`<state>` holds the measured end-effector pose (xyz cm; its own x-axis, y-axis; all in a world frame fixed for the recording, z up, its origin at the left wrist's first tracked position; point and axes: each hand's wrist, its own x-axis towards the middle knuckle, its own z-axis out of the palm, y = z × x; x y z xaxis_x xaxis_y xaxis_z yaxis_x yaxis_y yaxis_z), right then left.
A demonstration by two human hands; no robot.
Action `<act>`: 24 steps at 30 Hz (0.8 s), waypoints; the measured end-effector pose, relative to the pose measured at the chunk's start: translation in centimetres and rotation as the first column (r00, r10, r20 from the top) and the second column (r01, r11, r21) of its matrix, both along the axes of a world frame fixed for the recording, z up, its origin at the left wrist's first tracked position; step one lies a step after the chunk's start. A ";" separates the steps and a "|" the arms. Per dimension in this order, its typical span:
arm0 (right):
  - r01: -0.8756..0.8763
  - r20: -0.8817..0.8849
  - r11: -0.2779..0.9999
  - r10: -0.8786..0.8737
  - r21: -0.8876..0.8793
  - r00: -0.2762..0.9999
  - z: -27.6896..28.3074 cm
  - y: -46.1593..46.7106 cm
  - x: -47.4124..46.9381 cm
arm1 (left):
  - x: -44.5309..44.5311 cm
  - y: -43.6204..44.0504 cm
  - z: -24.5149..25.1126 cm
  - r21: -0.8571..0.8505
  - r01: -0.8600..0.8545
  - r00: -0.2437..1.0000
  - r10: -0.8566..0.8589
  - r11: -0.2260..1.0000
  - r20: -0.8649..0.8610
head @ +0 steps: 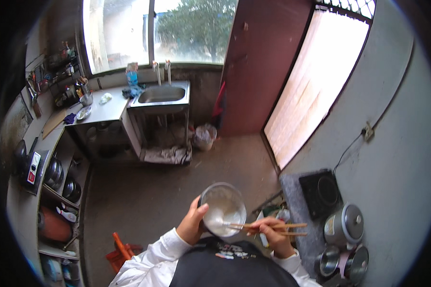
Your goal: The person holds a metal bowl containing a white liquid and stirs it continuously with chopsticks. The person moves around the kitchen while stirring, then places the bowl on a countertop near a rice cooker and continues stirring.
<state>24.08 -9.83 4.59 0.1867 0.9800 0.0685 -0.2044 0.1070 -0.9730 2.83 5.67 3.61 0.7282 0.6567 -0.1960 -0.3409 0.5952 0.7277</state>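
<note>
My left hand (194, 222) grips the side of a round bowl (225, 193), with the thumb over its rim. The bowl is tilted, and a whitish, wet-looking mixture (217, 217) lies inside it. In my right hand (273, 233) is a pair of wooden chopsticks (291, 226). Their tips reach into the bowl and touch the pale mixture. What exactly the mixture is, I cannot tell. Both hands are held in front of my dark apron (222, 269), above the floor.
On the right, a grey table (292, 193) carries an induction cooktop (321, 192), a rice cooker (344, 224) and metal pots (329, 261). A counter (107, 111) with a steel sink (161, 95) runs along the far left. An orange-red plastic object (120, 247) is on the floor.
</note>
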 end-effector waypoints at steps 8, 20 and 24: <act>0.220 0.198 0.958 -0.255 0.186 0.946 1.6 0.1 0.0 | -0.2 -0.3 0.8 0.085 -0.012 0.999 0.008 0.996 0.042; 0.111 0.015 0.990 -0.110 -0.085 0.994 1.1 -0.9 -1.6 | -0.5 -0.6 0.6 0.053 -0.001 0.999 0.003 0.999 -0.036; 0.113 -0.098 0.994 -0.112 0.009 0.989 0.9 -0.7 -1.5 | -0.4 -0.7 0.6 0.036 0.021 1.000 -0.021 0.999 -0.002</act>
<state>22.61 -10.56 5.47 0.3023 0.9514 0.0583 -0.2841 0.1483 -0.9472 2.39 5.01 4.17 0.7419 0.6477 -0.1738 -0.3270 0.5756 0.7495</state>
